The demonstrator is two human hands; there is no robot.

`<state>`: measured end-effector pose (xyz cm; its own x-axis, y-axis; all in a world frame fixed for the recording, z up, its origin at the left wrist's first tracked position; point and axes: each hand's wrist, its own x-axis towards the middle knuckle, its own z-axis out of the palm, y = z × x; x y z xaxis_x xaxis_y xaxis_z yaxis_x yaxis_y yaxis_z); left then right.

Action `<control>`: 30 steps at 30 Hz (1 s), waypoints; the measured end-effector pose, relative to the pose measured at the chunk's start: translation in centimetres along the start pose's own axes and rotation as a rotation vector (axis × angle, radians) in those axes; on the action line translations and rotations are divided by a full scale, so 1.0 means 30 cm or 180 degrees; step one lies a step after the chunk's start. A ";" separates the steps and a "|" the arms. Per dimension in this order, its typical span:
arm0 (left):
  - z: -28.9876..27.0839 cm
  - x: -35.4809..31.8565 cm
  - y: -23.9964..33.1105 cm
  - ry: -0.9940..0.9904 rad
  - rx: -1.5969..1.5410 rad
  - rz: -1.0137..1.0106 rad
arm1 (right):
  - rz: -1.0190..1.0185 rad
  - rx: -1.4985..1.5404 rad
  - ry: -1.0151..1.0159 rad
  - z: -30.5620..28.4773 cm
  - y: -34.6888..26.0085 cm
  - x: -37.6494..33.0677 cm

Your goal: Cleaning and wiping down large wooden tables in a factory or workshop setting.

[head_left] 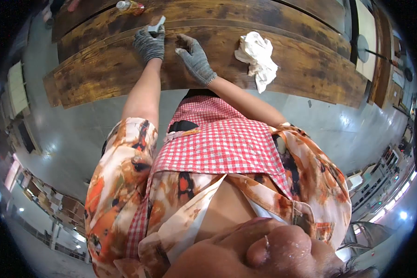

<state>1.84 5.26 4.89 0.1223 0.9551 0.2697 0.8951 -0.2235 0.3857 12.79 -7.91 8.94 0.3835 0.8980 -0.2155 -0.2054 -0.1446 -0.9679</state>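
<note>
My left hand (149, 45), in a grey knit glove, is closed around a small pale grey, angled block (157, 25) above the dark-stained wooden board (306, 62). Part of the block is hidden by the fingers, and its exact kind cannot be made out. Just to the right is my right hand (195, 58), gloved alike, with brown-stained fingertips. Its thumb stands apart from the loosely bent fingers, and nothing shows in it. Farther right, a crumpled white cloth (256, 58) lies on the board.
A small bottle (130, 7) with amber-coloured contents lies at the far left on the wood. More long boards (310, 10) extend behind. A grey disc on a rod (363, 49) stands beyond the right end. The grey floor (310, 118) shows below the near edge.
</note>
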 end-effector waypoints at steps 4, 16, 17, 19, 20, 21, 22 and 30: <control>0.064 0.103 -0.220 -0.0326 0.0163 -0.0239 | 0.0325 -0.0050 -0.0049 -0.003 -0.079 -0.042; 0.090 -0.448 0.278 -0.1215 -0.3518 -0.0646 | 0.0898 0.0925 0.0824 -0.309 0.072 -0.191; 0.075 -0.462 0.277 -0.1413 -0.3405 -0.0475 | 0.0864 0.0941 0.0850 -0.303 0.088 -0.194; 0.073 -0.447 0.266 -0.1303 -0.3009 0.0067 | 0.0510 0.0503 0.0887 -0.291 0.119 -0.198; 0.062 -0.436 0.272 -0.1170 -0.2603 0.0540 | 0.0347 -0.0344 0.0882 -0.290 0.103 -0.190; 0.052 -0.421 0.272 -0.1158 -0.2588 0.0544 | 0.0340 -0.0331 0.0869 -0.288 0.087 -0.180; 0.044 -0.401 0.269 -0.1378 -0.2392 0.0635 | 0.0562 0.0268 0.0859 -0.289 0.071 -0.168; 0.098 -0.398 0.145 -0.1682 -0.2323 0.0332 | 0.1016 0.1514 0.0428 -0.268 0.168 -0.093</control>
<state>5.54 -6.53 0.76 0.5295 0.8476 -0.0359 0.3964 -0.2097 0.8938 17.93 -14.49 3.63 0.3408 0.7755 -0.5315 -0.6990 -0.1690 -0.6948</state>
